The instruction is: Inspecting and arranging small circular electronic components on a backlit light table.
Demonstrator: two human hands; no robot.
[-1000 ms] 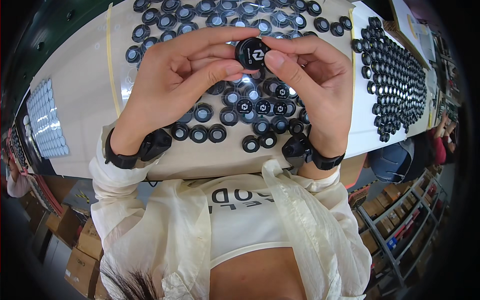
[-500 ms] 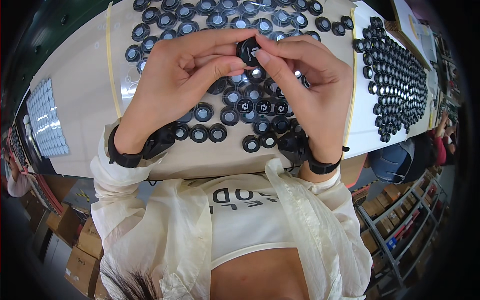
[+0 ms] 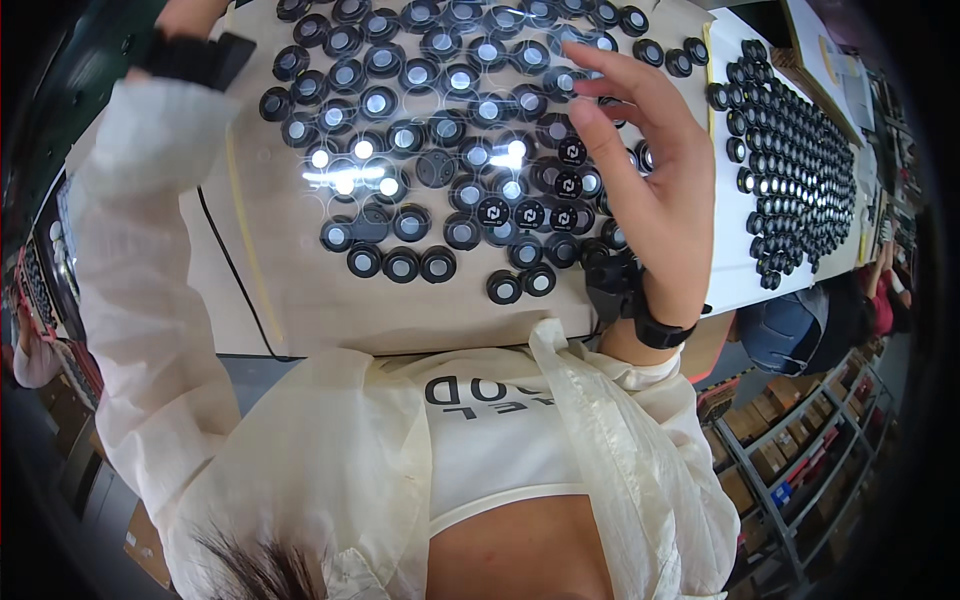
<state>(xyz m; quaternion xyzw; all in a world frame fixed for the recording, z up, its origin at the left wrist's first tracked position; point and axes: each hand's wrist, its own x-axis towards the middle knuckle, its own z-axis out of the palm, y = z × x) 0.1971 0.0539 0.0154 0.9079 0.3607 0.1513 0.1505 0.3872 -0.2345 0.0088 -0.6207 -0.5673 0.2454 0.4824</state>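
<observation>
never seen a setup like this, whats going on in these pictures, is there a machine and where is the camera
There is no machine doing the handling: it is a person with two bare hands. The view comes from a wide fisheye camera worn on the head and looking down, which is why straight edges bend near the rim.

The right hand is raised over the table, thumb and fingers apart, with nothing visible between them. The left hand is beyond the top edge; only its sleeve and wristband show, so I can't tell what it holds.

Many round black discs lie on the table, most with pale centres. More sit on a white surface to the right.
</observation>
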